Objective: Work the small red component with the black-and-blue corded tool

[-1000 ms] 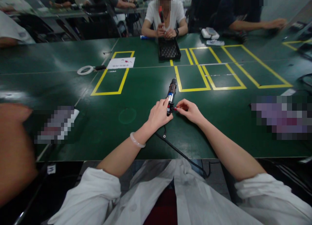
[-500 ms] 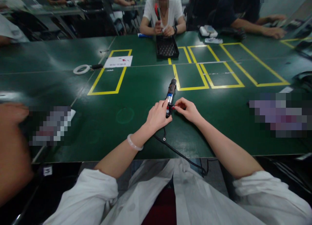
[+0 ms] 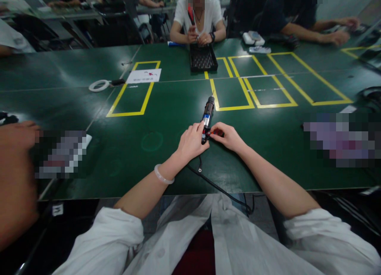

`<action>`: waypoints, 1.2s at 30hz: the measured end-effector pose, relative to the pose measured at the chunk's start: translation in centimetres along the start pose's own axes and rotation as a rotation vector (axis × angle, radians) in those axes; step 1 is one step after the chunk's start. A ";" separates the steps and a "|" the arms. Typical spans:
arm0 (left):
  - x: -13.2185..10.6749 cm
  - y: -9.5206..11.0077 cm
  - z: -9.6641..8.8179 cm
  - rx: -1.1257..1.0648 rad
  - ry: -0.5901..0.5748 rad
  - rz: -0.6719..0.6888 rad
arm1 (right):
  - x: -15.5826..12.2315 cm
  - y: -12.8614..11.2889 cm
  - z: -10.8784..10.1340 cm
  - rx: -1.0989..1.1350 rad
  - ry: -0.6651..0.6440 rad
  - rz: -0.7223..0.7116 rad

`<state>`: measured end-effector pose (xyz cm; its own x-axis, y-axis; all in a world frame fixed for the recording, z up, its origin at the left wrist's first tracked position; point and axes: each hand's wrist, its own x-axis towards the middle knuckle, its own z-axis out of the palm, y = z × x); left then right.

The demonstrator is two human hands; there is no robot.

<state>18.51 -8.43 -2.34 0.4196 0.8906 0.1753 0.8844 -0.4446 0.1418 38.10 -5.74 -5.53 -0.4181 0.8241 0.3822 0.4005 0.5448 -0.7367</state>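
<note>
A black, silver and blue corded tool (image 3: 207, 111) lies on the green table (image 3: 166, 120), tip pointing away from me. My left hand (image 3: 190, 142) curls around its near end. My right hand (image 3: 224, 136) pinches a small red part at the tool's near end, fingers pressed together. The tool's black cable (image 3: 218, 185) runs from the near end back over the table's front edge toward my lap.
Yellow tape rectangles (image 3: 133, 92) mark the table. A white tape roll (image 3: 99, 85) and a paper sheet (image 3: 145, 75) lie far left. A black tray (image 3: 203, 59) sits before a person opposite. Another person's arm (image 3: 14, 179) is at my left.
Both hands and the tool stay nearly where they were; the view shifted slightly. The person opposite lowered the tool in their hands a little.
</note>
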 end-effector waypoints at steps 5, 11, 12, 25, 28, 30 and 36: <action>0.0 0.0 -0.1 -0.012 -0.013 -0.007 | 0.0 -0.1 -0.4 -0.026 -0.032 -0.015; -0.1 0.0 0.0 -0.020 -0.014 -0.013 | 0.0 -0.1 -0.5 -0.044 -0.031 -0.037; -0.1 0.0 0.0 -0.021 -0.015 -0.016 | 0.0 -0.1 -0.5 -0.042 -0.034 -0.037; -0.1 0.4 0.2 0.033 -0.016 -0.042 | -0.1 -0.4 -0.1 -0.105 -0.034 -0.060; 0.0 0.6 0.2 0.051 -0.012 -0.042 | -0.1 -0.4 -0.1 -0.103 -0.029 -0.058; 0.0 0.7 0.2 0.058 -0.005 -0.046 | -0.1 -0.4 -0.1 -0.094 -0.022 -0.057; 0.2 1.0 0.0 0.067 0.008 -0.069 | -0.1 -0.4 0.0 -0.083 0.004 -0.042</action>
<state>19.47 -8.65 -2.21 0.3559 0.9180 0.1748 0.9229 -0.3747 0.0884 37.98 -6.01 -5.20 -0.4325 0.8008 0.4142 0.4491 0.5897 -0.6712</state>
